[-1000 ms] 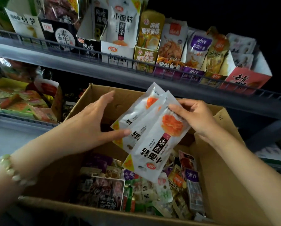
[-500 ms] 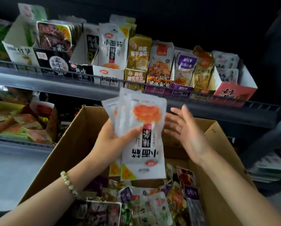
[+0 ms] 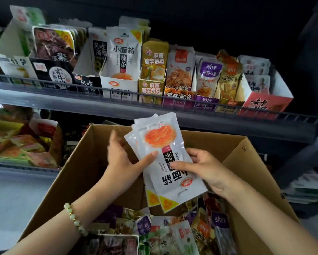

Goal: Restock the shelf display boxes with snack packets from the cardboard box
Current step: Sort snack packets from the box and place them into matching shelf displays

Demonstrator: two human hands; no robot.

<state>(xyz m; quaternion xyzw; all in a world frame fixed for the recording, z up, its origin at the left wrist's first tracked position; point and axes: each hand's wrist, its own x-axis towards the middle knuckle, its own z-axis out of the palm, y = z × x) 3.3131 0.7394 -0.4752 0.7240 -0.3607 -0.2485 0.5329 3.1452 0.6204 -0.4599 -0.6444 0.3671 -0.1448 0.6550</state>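
Note:
A small stack of white snack packets point(image 3: 161, 144) with an orange food picture hangs upside down over the open cardboard box point(image 3: 254, 162). My left hand point(image 3: 123, 159) grips the stack's left side, thumb on the front. My right hand point(image 3: 204, 166) holds the right side, thumb across the printed face. Straight above, on the upper shelf, stands the matching white display box point(image 3: 119, 89) with the same packets upright in it. Several mixed snack packets point(image 3: 165, 234) lie in the bottom of the cardboard box.
The upper shelf rail point(image 3: 154, 102) carries a row of display boxes: black ones at left, yellow, purple and a red-and-white box point(image 3: 265, 103) at right. A lower shelf at left holds a yellow box of packets point(image 3: 16, 144). Dark shelving stands at right.
The right hand, open beside the packets half a second ago, has taken hold of their right side. The stack has tilted slightly and sits a little lower and further right.

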